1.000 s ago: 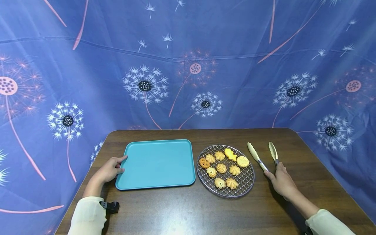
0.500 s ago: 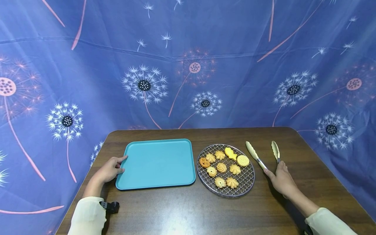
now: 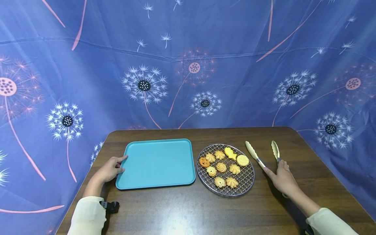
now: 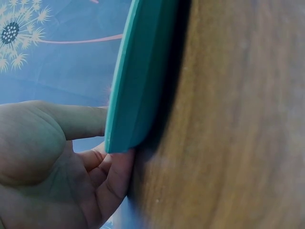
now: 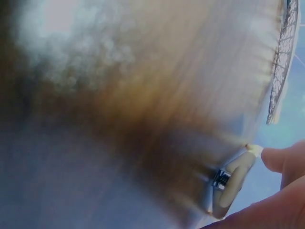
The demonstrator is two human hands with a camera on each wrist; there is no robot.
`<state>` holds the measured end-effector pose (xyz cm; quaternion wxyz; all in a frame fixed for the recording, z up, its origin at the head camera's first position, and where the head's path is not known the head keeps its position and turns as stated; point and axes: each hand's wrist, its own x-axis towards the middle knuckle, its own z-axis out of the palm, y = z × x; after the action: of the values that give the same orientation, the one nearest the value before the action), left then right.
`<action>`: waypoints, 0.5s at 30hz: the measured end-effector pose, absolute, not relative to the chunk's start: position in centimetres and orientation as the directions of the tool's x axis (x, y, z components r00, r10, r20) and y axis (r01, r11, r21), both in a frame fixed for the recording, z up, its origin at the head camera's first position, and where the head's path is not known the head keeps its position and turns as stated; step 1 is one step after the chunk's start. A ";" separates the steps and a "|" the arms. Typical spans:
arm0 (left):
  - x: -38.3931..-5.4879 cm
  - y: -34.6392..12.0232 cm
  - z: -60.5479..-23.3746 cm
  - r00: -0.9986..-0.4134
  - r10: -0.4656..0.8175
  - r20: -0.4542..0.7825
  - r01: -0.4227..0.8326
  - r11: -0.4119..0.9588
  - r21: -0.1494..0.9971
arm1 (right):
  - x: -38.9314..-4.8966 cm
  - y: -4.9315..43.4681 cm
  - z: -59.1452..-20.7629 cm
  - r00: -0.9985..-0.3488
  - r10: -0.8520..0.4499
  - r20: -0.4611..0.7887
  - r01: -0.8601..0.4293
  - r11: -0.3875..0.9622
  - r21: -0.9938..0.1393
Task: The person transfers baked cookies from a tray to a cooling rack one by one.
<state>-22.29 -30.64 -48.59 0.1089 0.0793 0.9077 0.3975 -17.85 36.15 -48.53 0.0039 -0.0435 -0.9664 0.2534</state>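
My left hand [image 3: 109,169] grips the left edge of a turquoise rectangular tray [image 3: 155,164]. In the left wrist view the thumb presses one side of the tray's rim [image 4: 128,90] and curled fingers sit against its underside. At the right, my right hand [image 3: 284,179] holds a pair of tongs [image 3: 252,152] with pale scalloped tips. Their two arms stand spread wide apart, pointing to the back of the table with nothing between them. The right wrist view shows the tongs' hinge end [image 5: 233,186], beige, near the palm.
Between tray and tongs lies a round wire rack [image 3: 243,180] bearing several cookies, among them a pretzel [image 3: 204,162], a yellow fish shape [image 3: 230,153] and a round yellow biscuit [image 3: 242,160]. Everything is on a brown wooden table [image 3: 141,209], before a blue dandelion-print cloth [image 3: 235,65].
The tongs' arms have spread slightly wider, the left tip shifting a little left and the right tip a little right. The left hand and the tray have stayed in place.
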 end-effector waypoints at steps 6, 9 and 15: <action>-22.4 -30.7 -48.6 -0.967 0.226 -0.116 0.081 0.707 0.702 | -17.8 35.1 -48.4 -0.997 0.068 0.043 0.040 0.888 -0.458; -22.4 -30.7 -48.5 -0.971 0.219 -0.100 0.100 0.742 0.663 | -17.6 34.3 -48.1 -0.996 0.063 0.068 0.026 0.895 -0.445; -22.6 -30.3 -48.3 -0.975 0.199 -0.102 0.102 0.803 0.587 | -17.8 32.2 -47.6 -0.995 0.007 0.105 -0.043 0.885 -0.464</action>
<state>-22.56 -30.29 -48.26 0.0795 0.0796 0.9462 0.3033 -17.75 32.20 -47.57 0.0516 0.0094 -0.9694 0.2398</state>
